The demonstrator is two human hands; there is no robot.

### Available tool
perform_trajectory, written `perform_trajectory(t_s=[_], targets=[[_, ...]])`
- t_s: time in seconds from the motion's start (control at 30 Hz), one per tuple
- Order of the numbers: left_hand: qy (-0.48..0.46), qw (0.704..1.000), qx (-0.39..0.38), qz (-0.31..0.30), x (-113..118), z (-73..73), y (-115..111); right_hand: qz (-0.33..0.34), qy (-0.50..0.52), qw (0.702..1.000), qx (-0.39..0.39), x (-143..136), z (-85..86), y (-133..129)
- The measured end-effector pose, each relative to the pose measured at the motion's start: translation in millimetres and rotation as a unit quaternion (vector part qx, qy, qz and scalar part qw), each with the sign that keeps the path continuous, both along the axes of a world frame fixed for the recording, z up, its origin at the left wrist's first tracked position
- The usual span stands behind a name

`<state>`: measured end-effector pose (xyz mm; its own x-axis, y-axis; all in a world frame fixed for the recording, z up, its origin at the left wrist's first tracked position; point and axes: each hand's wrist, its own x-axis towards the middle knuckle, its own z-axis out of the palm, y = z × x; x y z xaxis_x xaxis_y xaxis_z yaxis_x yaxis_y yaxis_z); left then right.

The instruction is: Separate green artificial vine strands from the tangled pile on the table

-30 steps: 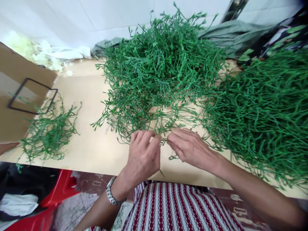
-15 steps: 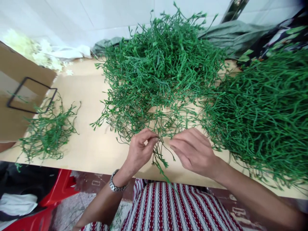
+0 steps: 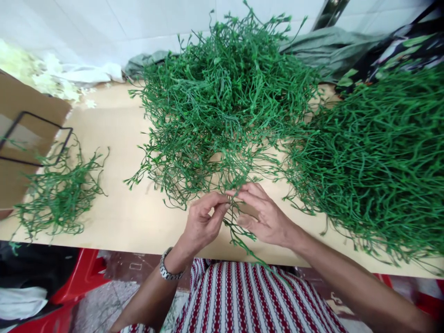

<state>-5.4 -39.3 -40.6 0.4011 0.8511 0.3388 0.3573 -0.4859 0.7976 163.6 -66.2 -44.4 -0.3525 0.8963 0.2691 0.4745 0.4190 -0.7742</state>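
Stems (image 3: 243, 243) hang at lower centre of the frame, pinched by the left hand (image 3: 205, 218); the right hand (image 3: 264, 216) meets them with fingertips, thumb spread. Advisable: pinch firmly, avoid snagging. Count: hands, two; green piles (image 3: 229, 92) on the counter (image 3: 130, 215), three (upper centre, right, left); stems, too tangled to count.

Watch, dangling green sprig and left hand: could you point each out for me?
Watch (image 3: 164, 269): head view, on its linked band.
Green sprig (image 3: 247, 249): head view, on its hanging stem.
Left hand (image 3: 202, 223): head view, on the back.
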Motion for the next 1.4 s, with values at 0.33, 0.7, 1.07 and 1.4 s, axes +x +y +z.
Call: perform_trajectory(t_s=[0.33, 0.7, 1.07, 1.4], targets=[[-0.101, 0.994, -0.043, 0.003, 9, -8.4, -7, -0.043, -0.001, 0.999, 0.000, -5, -12.4, -4], [-0.104, 0.981, -0.166, -0.004, 9, -12.3, -10, -0.060, 0.231, 0.952, -0.191, -5, -22.5, -6], [-0.052, 0.985, -0.132, -0.097, 8, -5.9, -2, -0.032, 0.348, 0.889, -0.296, -4, -19.5, -8], [0.042, 0.977, -0.182, -0.105, 8, -0.2, 2, -0.013, 0.032, 0.986, -0.161, 11, -8.3, -5]])
